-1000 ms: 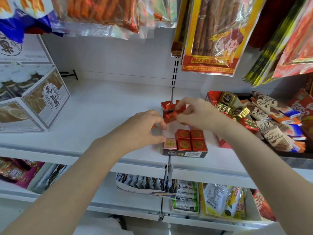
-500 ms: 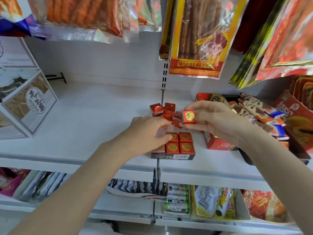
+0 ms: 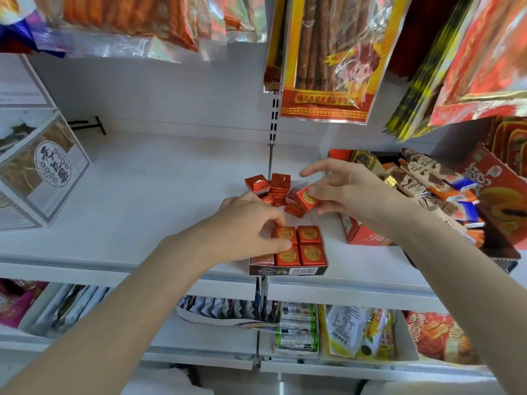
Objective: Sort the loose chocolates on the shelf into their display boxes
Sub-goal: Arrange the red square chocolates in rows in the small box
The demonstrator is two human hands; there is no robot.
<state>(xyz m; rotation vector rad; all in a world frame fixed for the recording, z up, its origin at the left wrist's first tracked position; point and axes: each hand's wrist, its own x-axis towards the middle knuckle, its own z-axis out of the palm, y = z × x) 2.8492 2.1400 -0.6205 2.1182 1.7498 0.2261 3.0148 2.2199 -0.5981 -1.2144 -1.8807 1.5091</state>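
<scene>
A small dark display box (image 3: 288,271) sits at the front edge of the white shelf (image 3: 148,195), holding several red square chocolates with gold seals. My left hand (image 3: 251,226) rests on the box's left side, thumb and forefinger pinching the back-left chocolate (image 3: 285,233). My right hand (image 3: 350,195) hovers just behind the box and holds one red chocolate (image 3: 307,198) between thumb and fingers. A loose pile of red chocolates (image 3: 273,189) lies on the shelf behind the box, partly hidden by my left hand.
A red display box (image 3: 365,238) stands right of the dark box, under my right wrist. A tray of mixed chocolate bars (image 3: 427,183) fills the right. A large carton (image 3: 42,172) stands at the left. Snack bags (image 3: 322,58) hang overhead.
My right hand lifted one red chocolate out of the loose pile and holds it with the gold seal up. My left hand slid onto the box's chocolates.
</scene>
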